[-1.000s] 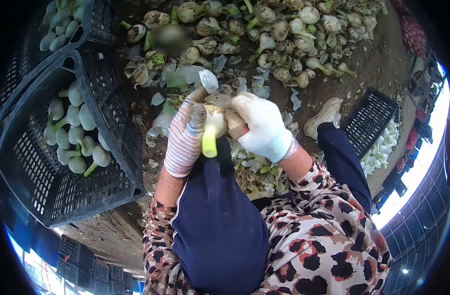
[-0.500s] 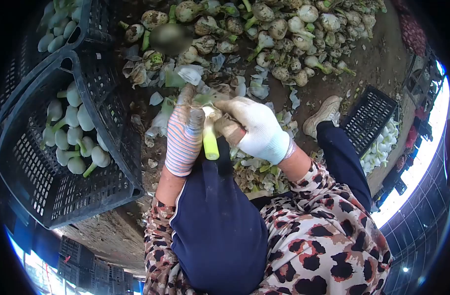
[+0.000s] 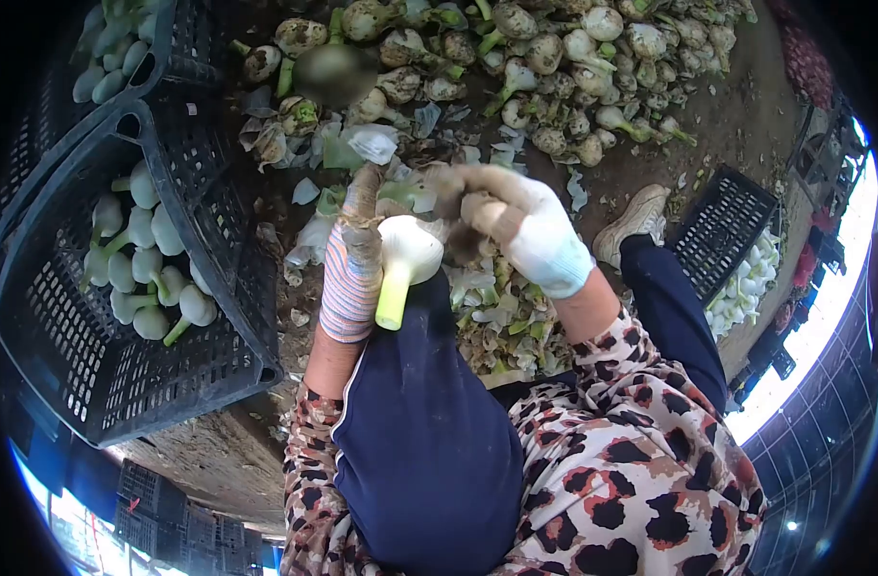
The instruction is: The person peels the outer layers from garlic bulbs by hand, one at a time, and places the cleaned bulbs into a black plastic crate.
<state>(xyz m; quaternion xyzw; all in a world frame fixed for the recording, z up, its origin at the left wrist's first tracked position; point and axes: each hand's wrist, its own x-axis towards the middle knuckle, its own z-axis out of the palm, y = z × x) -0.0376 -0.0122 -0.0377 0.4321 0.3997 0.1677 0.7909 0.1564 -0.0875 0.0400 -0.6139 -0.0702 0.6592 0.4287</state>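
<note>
A clean white bulb (image 3: 410, 252) with a short cut green stem pointing down is held in my left hand (image 3: 356, 254), which wears a striped glove with taped fingers. My right hand (image 3: 525, 221), in a white glove with soiled, taped fingers, is just to the right of the bulb. Its fingers are curled round dark, blurred matter that I cannot make out. Loose peeled skins (image 3: 338, 144) lie on the ground beyond my hands.
At the left stands a black crate (image 3: 208, 226) with several clean bulbs, another crate behind it. Unpeeled bulbs (image 3: 544, 58) are heaped at the top. A black crate (image 3: 722, 226) and white bulbs (image 3: 749, 283) are at the right, near a shoe (image 3: 631, 226).
My right hand has moved off the bulb, to the right, with dark matter at its fingers. The bulb's white body now shows, and its stem has tilted slightly left.
</note>
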